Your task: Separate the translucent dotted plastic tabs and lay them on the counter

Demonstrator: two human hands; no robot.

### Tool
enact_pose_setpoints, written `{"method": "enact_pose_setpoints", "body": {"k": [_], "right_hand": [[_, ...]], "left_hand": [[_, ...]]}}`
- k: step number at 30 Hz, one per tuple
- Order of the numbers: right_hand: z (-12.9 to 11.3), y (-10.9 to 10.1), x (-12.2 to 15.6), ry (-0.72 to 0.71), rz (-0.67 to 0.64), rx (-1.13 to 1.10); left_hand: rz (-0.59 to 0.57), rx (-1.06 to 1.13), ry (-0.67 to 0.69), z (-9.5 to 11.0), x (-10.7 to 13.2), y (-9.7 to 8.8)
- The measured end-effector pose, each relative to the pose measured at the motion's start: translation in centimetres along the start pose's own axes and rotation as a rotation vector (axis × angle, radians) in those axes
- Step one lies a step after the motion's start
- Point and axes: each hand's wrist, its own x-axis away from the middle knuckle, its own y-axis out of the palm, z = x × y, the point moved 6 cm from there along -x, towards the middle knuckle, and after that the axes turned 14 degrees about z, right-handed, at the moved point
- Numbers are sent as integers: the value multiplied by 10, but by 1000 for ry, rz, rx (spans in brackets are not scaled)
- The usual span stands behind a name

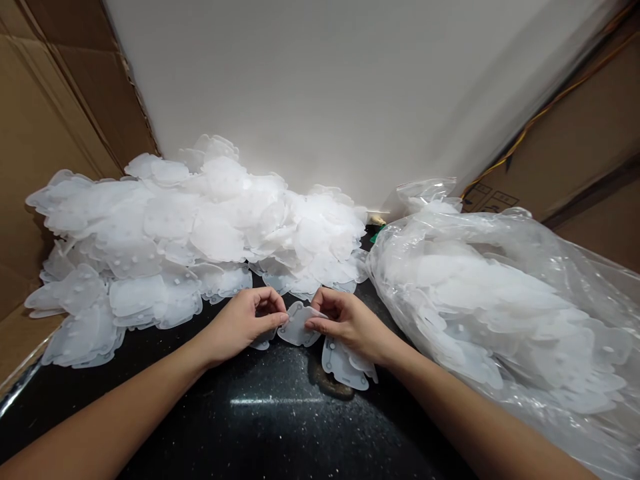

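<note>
On the black table [225,427], our right hand [350,325] partly covers loose sheets [343,367]. Just beyond, it and our left hand [243,325] pinch one cloudy sheet [299,325] by opposite edges. A plastic bag [393,270] crowds our right; farther back, a heap of sheets [210,220] hides the white wall's [325,87] foot.

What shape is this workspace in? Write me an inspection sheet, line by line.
Surface: black, speckled, glossy countertop.
Job's things: flat frosted-white plastic piece, centre; heap of similar pieces behind; more inside clear plastic bag, right.
Clutter: small green-and-cream item, unidentifiable.
Hands: right hand pinches the piece; left hand at its left edge, grip unclear.
Cables: yellow cable, right.
Surroundings: pale grey wall behind, brown cardboard both sides.
</note>
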Motion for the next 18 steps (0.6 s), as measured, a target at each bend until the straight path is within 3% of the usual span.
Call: {"method": "enact_pose_setpoints", "body": {"k": [10, 18], "right_hand": [[2, -3, -3, 2, 19, -67], [1, 2, 1, 18, -2, -43]], "left_hand": [[80, 15, 36, 2, -1, -4], [65, -45, 60, 2, -1, -4]]}}
